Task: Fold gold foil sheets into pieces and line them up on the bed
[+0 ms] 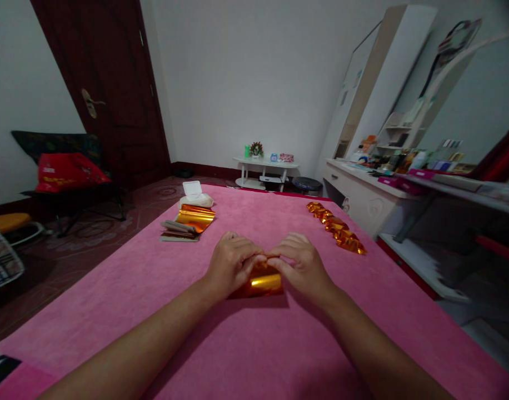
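Observation:
A shiny gold foil sheet [266, 284] lies in front of me on the pink cloth, curved upward at its far edge. My left hand [234, 261] pinches that far edge between thumb and fingers. Right beside it, my right hand [298, 264] pinches the same edge, the fingertips of both hands almost meeting. Part of the foil is hidden behind the fingers. On the right side of the cloth runs a row of several folded gold foil pieces [336, 226]. To the left sits a stack of foil sheets [197, 217] with dull brownish layers at its near end.
The pink cloth [154, 311] covers the table. A white packet with a raised lid [195, 196] stands behind the foil stack. A dressing table [363, 183] with bottles is at the right, a chair with a red bag [69, 172] at the left. A low white table [265, 163] stands by the wall.

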Demonstrator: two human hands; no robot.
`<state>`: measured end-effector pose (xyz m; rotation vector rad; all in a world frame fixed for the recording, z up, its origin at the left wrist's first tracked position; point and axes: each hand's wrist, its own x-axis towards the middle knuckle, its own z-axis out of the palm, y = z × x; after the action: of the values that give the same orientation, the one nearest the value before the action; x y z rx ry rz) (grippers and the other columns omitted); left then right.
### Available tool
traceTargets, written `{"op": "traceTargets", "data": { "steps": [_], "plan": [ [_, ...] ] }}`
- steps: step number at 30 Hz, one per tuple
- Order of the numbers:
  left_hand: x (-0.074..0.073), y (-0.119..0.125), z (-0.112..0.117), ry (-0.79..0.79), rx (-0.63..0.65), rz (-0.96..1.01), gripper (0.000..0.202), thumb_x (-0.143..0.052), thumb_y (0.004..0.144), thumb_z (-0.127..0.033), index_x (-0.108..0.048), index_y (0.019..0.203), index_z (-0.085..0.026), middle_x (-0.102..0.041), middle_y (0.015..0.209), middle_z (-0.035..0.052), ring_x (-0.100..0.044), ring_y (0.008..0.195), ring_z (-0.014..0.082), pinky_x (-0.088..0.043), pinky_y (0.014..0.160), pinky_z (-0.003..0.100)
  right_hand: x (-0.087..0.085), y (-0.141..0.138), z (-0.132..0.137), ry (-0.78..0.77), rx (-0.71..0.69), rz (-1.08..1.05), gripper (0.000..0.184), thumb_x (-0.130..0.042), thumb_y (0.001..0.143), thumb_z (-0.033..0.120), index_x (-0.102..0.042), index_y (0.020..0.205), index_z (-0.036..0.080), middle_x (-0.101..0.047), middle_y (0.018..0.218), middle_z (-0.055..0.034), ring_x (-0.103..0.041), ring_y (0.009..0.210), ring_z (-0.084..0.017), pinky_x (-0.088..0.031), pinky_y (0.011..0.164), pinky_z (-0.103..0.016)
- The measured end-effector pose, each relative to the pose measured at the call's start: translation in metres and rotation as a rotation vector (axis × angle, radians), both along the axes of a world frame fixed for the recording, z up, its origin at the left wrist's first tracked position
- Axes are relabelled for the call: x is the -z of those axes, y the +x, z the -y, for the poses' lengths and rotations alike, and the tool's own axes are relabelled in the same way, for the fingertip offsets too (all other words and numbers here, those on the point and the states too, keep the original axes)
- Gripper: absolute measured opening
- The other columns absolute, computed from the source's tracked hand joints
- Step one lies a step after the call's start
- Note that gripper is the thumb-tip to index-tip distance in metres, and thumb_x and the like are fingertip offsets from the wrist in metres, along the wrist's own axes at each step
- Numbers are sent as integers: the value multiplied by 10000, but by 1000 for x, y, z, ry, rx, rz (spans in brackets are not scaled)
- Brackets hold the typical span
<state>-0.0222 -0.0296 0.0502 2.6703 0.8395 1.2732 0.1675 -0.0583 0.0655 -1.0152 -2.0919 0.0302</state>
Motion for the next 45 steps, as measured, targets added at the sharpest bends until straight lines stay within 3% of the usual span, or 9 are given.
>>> {"op": "traceTargets", "data": {
  "steps": [7, 20, 23, 27, 30, 33, 36, 41, 45],
  "plan": [
    [5, 2, 0, 85, -2, -77, 256, -450, 924, -314, -619, 787, -178, -667, 718, 21, -562, 663, 132, -304, 677, 308, 0, -5, 8, 9, 15, 53, 161, -552, 837, 196, -643, 704, 202, -613, 661, 0, -521, 698, -157, -350, 751, -320],
    [17, -14, -28, 194, -78, -184, 469, -448, 905, -432, -523, 523, -170, -506, 464, 0, -396, 446, 101, -269, 554, 271, 10, -1, -1, -138, 30, -73, 166, -567, 793, 169, -675, 674, 210, -636, 648, 5, -558, 659, -150, -394, 670, -285],
    [17, -35, -40, 171, -195, -102, 496, -468, 896, -417, -450, 468, -165, -436, 437, -16, -356, 454, 97, -254, 545, 264, 10, 19, -7, -203, 75, -213, 149, -579, 769, 183, -649, 638, 196, -630, 648, -3, -568, 649, -157, -414, 633, -272],
    [12, -54, -51, -45, -369, 265, 517, -469, 882, -421, -346, 453, -161, -323, 432, -45, -304, 440, 78, -241, 495, 229, 7, 36, -14, -290, 113, -383, 154, -587, 753, 229, -615, 609, 182, -599, 589, -1, -554, 578, -150, -425, 588, -264],
    [7, -43, -45, -338, -210, 467, 407, -453, 880, -429, -501, 576, -162, -459, 504, -35, -415, 478, 85, -328, 498, 207, 7, 31, -14, -320, 69, -375, 158, -585, 753, 241, -615, 610, 179, -609, 611, -9, -563, 605, -157, -435, 608, -270],
    [5, -18, -31, -562, 44, 420, 312, -583, 796, -430, -651, 926, -154, -655, 773, 22, -570, 652, 123, -433, 597, 223, 8, 21, -12, -337, 31, -362, 153, -578, 759, 231, -624, 624, 176, -616, 634, -12, -570, 632, -158, -437, 623, -269],
    [6, 0, -19, -723, 127, 330, 272, -638, 757, -380, -701, 842, -129, -688, 753, 49, -596, 647, 143, -437, 568, 222, 9, 19, -9, -351, 22, -374, 137, -574, 760, 221, -627, 644, 172, -613, 640, -7, -567, 631, -155, -432, 617, -263],
    [8, 5, -12, -692, 82, 296, 252, -586, 796, -313, -702, 715, -105, -655, 620, 31, -552, 538, 116, -386, 492, 198, 7, 11, -5, -353, 43, -221, 146, -545, 779, 205, -620, 657, 178, -624, 659, -2, -563, 635, -146, -407, 615, -254],
    [7, 7, -9, -568, 117, 141, 230, -575, 808, -273, -716, 724, -112, -669, 638, 33, -565, 574, 117, -398, 542, 197, 5, -3, -1, -211, 77, 57, 108, -588, 741, 176, -613, 636, 182, -599, 624, 9, -522, 633, -133, -354, 637, -257]
  ]
}}
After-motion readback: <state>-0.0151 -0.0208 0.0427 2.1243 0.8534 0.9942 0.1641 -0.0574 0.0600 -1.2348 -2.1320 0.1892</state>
